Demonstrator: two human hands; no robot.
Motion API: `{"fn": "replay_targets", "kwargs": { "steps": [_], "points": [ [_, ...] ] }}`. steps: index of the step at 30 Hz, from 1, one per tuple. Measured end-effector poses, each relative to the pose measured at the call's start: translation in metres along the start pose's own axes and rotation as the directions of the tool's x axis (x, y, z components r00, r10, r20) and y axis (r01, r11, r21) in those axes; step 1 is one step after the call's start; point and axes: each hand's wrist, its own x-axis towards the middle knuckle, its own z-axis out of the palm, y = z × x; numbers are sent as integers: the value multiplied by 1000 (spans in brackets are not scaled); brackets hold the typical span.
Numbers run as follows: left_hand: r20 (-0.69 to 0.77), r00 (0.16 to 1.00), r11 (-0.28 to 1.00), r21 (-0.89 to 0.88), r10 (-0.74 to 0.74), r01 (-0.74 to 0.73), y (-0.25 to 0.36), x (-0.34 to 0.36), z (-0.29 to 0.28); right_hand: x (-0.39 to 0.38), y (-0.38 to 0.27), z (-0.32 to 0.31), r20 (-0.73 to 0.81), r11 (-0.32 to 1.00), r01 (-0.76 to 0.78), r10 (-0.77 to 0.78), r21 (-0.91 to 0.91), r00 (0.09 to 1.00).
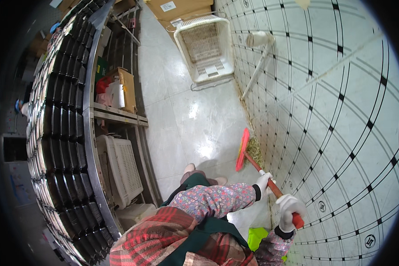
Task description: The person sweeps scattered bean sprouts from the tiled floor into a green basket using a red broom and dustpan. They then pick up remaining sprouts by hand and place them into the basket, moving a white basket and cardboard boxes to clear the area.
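Both my hands wear white gloves and are closed round the reddish-brown handle of a broom. My left hand grips it partway down the stick. Close to its red top end, my right hand is wrapped round the handle. The broom's red-pink head rests on the floor near the tiled wall. Beside the head, against the wall's foot, lies a heap of yellow-green scraps. Next to my right forearm is a bright lime-green object, partly hidden by the sleeve.
A white plastic crate leans by the wall ahead, with a cardboard box behind it. A pipe slants down to the floor there. On the left runs a metal table stacked with black trays; crates and a carton sit beneath.
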Motion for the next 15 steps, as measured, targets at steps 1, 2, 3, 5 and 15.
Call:
{"fn": "replay_targets", "kwargs": {
  "steps": [1, 2, 3, 5, 15],
  "points": [
    [30, 999, 999, -52, 12, -10, 14, -20, 16, 10, 0, 8, -46, 999, 43, -41, 30, 998],
    [74, 997, 996, -85, 12, -6, 31, -28, 24, 20, -1, 17, -89, 994, 88, -83, 62, 993],
    [118, 993, 993, -117, 12, 2, 49, -34, 29, 35, 4, 20, -58, 984, 144, -138, 108, 989],
    [152, 981, 967, -241, 120, -81, 96, -52, 50, 79, 0, 43, -19, 969, 209, -209, 133, 978],
    [-59, 929, 730, -602, 365, -325, 349, 111, 118, 168, 101, 101, -367, 975, -203, 158, -88, 917]
  ]
}}
